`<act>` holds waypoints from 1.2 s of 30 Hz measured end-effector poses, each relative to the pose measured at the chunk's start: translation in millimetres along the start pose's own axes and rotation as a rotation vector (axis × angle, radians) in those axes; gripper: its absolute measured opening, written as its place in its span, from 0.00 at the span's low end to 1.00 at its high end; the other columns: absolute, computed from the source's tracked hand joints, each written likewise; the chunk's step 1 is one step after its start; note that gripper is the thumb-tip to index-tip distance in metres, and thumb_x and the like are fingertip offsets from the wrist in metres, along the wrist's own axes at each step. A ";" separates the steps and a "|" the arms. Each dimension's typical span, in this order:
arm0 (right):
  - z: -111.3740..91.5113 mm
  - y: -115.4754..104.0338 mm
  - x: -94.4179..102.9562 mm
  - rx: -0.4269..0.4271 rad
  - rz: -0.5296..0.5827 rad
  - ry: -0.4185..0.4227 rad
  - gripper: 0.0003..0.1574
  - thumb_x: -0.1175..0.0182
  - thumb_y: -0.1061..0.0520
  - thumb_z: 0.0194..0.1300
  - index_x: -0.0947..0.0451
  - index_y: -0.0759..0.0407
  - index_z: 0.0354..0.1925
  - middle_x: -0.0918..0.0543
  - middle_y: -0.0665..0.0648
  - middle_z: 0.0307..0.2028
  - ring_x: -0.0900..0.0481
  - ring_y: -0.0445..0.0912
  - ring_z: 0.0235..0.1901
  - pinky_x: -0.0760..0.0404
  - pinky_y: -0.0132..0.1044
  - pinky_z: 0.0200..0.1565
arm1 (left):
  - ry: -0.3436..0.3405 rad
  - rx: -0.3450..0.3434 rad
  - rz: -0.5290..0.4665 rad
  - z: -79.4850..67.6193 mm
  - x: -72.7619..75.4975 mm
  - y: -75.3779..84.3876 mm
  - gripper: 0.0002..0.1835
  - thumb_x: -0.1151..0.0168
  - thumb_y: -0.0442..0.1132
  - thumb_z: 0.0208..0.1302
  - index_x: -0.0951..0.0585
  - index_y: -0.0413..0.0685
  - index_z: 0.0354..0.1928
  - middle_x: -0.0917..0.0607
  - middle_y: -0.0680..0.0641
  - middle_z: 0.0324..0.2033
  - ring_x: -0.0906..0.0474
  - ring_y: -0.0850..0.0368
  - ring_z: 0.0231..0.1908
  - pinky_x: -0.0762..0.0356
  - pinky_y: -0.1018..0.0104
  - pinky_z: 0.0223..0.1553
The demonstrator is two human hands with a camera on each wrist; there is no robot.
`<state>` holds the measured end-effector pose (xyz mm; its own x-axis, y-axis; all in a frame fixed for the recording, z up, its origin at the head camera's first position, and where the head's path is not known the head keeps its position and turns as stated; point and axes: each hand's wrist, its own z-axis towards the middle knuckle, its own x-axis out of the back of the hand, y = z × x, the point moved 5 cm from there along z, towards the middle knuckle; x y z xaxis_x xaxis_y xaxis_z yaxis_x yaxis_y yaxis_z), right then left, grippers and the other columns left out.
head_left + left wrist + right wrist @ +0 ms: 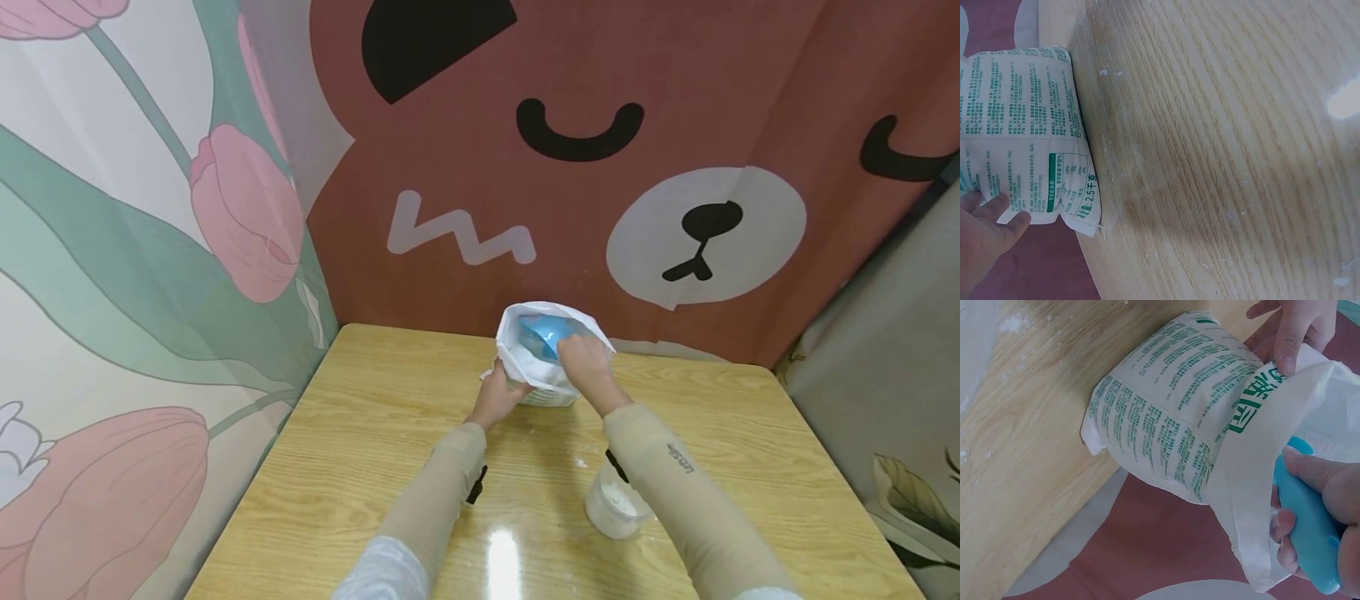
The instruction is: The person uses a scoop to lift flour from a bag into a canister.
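Blue scoop (pixel 1311 528) sits in curled right grip (pixel 588 368), bag (pixel 1175 419) in left grip (pixel 498 396).

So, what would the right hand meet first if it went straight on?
Likely the inner wall of the white green-printed bag, with the blue plastic scoop in the right hand leading; depth is unclear.

Scoop (pixel 1313 531): smooth, glossy plastic observed. Bag (pixel 1163 409): matt, cloth-like surface noted. Table (pixel 352 442): glossy wood grain recorded.
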<state>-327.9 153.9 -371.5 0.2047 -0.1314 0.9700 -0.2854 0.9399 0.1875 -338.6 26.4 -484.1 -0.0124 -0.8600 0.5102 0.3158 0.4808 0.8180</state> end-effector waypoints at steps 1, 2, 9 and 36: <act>0.0 0.7 0.3 -0.004 0.016 -0.011 0.10 0.42 0.62 0.55 0.25 0.58 0.19 0.21 0.58 0.22 0.23 0.54 0.22 0.25 0.46 0.21 | -0.001 -0.001 0.000 -0.3 0.1 0.2 0.44 0.37 0.51 0.54 0.47 0.36 0.64 0.27 0.34 0.51 0.30 0.44 0.51 0.33 0.56 0.51; -0.2 1.4 0.8 -0.008 0.032 -0.021 0.09 0.41 0.61 0.55 0.25 0.59 0.19 0.21 0.58 0.23 0.23 0.54 0.23 0.25 0.46 0.21 | -0.004 -0.001 -0.001 -0.6 0.1 0.3 0.44 0.37 0.51 0.54 0.47 0.36 0.64 0.28 0.34 0.51 0.30 0.44 0.51 0.33 0.55 0.51; -0.4 6.7 1.4 -0.030 0.096 -0.068 0.13 0.36 0.54 0.54 0.26 0.60 0.22 0.22 0.57 0.23 0.23 0.52 0.25 0.24 0.46 0.24 | -0.023 0.005 -0.011 -1.8 0.3 1.1 0.44 0.38 0.52 0.55 0.49 0.39 0.66 0.30 0.36 0.54 0.32 0.45 0.53 0.34 0.54 0.52; -4.4 30.4 5.7 -0.137 0.490 -0.257 0.23 0.44 0.52 0.63 0.25 0.63 0.16 0.22 0.55 0.16 0.30 0.43 0.11 0.36 0.32 0.14 | -0.022 0.002 -0.018 -2.5 -0.2 3.9 0.45 0.38 0.52 0.55 0.50 0.39 0.66 0.29 0.35 0.53 0.31 0.45 0.52 0.32 0.54 0.50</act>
<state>-331.3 183.1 -360.9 -0.1605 0.2743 0.9482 -0.1624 0.9402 -0.2995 -335.0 28.0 -481.7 -0.0395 -0.8647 0.5008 0.3139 0.4651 0.8277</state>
